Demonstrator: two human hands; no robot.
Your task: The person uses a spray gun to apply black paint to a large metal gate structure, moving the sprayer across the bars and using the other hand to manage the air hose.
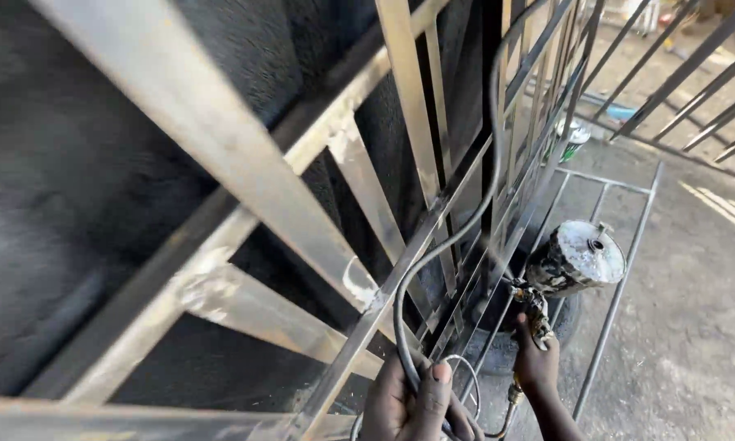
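My right hand point(537, 359) grips the handle of a paint spray gun point(537, 314) with a paint-crusted round metal cup point(578, 257) on top. The gun points left at the lower bars of a bare metal gate frame point(245, 180). At the bottom middle, my left hand point(412, 404) is closed around the grey air hose point(433, 261). From there the hose loops up along the bars and runs away toward the top. A thinner loop of hose point(469, 380) leads to the gun's base.
A dark rough wall point(65, 180) stands behind the gate. A second thin metal frame point(620, 269) lies on the concrete floor point(694, 310) to the right. A small can point(575, 137) sits farther back. More dark bars point(702, 90) cross the top right.
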